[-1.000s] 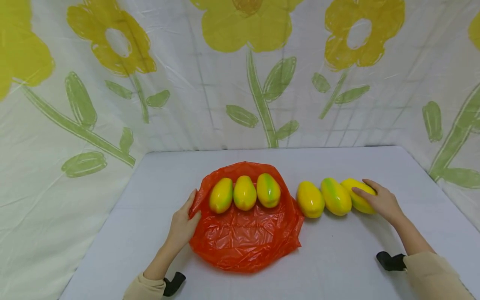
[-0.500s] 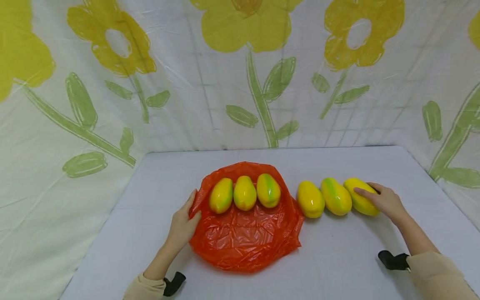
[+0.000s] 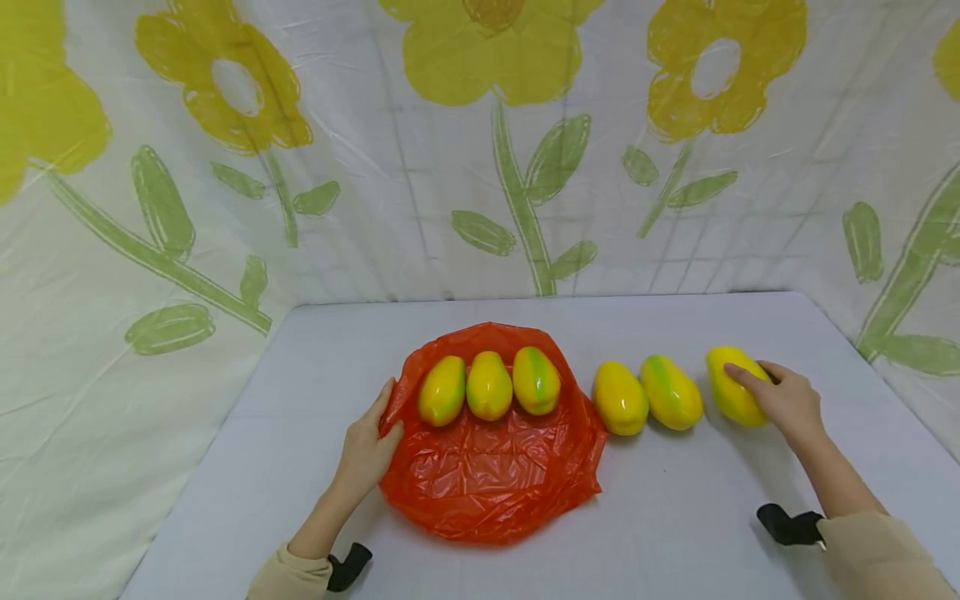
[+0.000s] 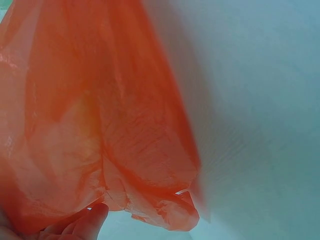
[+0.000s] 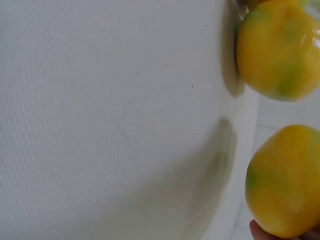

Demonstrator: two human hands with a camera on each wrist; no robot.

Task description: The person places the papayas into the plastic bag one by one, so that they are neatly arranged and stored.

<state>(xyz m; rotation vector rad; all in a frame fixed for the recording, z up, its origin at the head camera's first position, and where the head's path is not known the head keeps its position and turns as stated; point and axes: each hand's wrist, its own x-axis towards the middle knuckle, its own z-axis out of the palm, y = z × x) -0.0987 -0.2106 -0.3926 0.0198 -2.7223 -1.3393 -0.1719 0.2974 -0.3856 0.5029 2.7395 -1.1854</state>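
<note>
In the head view my right hand (image 3: 795,407) grips a glossy yellow papaya (image 3: 726,390), thumb across its top. The right wrist view shows this papaya (image 5: 285,182) with its shadow standing apart from it on the table. My left hand (image 3: 369,446) pinches the left edge of a red plastic bag (image 3: 480,475). Three yellow-green papayas (image 3: 490,386) sit in a row at the bag's far side. Two more, a middle papaya (image 3: 671,393) and a papaya by the bag (image 3: 621,398), lie side by side between the bag and my right hand.
A white-covered table (image 3: 660,517) carries everything. Behind it hangs a white curtain (image 3: 360,208) printed with yellow flowers, which also closes in both sides. A black wrist mount (image 3: 787,525) sticks out from the right sleeve, and another black mount (image 3: 350,567) from the left.
My right hand has moved right with the papaya, which now stands apart from its neighbour and more upright. My left hand and the bag have hardly moved.
</note>
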